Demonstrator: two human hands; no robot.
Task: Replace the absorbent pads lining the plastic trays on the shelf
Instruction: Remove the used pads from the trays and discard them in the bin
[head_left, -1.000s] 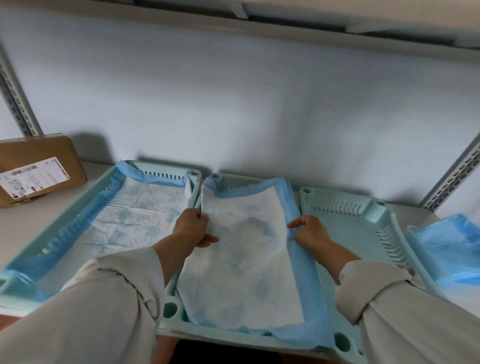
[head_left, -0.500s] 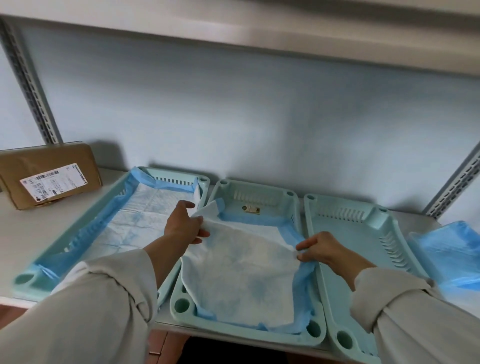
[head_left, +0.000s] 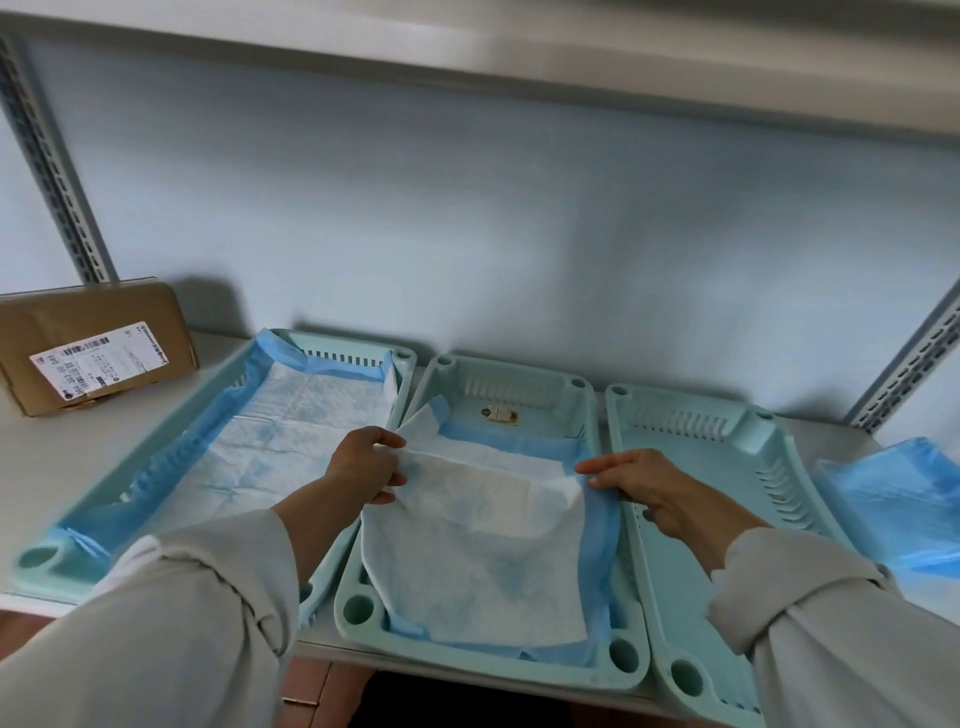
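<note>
Three pale green plastic trays stand side by side on the shelf. The left tray (head_left: 408, 364) is lined with a flat white and blue pad (head_left: 291, 431). In the middle tray (head_left: 587, 405) lies a crumpled pad (head_left: 478, 551), its far end pulled back off the tray floor. My left hand (head_left: 363, 467) pinches the pad's far left corner. My right hand (head_left: 644, 483) holds its right edge at the tray wall. The right tray (head_left: 691, 597) has no pad in it.
A brown cardboard box (head_left: 93, 343) with a white label sits at the back left of the shelf. A heap of blue pads (head_left: 898, 509) lies to the right of the trays. A small brass-coloured item (head_left: 498, 414) lies on the middle tray's bare floor. Slotted metal uprights flank the shelf.
The middle pad's far end has been drawn back toward me, baring the tray's far floor and the small item there. Both hands moved nearer with it.
</note>
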